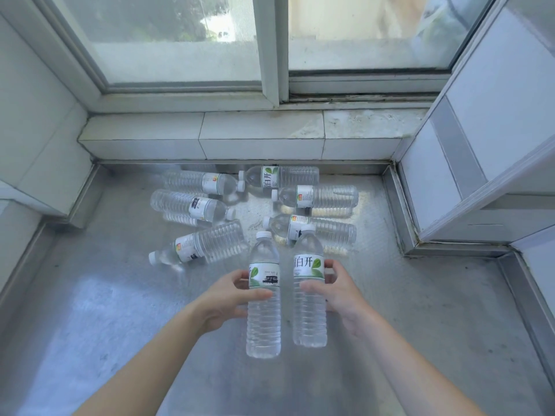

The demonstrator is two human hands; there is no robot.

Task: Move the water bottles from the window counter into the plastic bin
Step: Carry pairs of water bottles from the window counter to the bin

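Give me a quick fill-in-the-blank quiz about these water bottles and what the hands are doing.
1. The left hand and the right hand each grip ____ bottle.
2. The held bottles point their caps toward the ____.
3. ____ bottles lie on their sides on the metal counter.
4. Every bottle cap in view is coloured ____.

Missing words: one; window; six; white

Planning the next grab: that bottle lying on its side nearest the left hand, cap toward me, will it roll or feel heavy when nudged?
The lying bottle looks full of water, so probably heavy for its size. Round, and on a smooth metal counter, it would likely roll sideways if pushed. Its ribbed walls suggest a fair grip, though thin plastic may dent a little.
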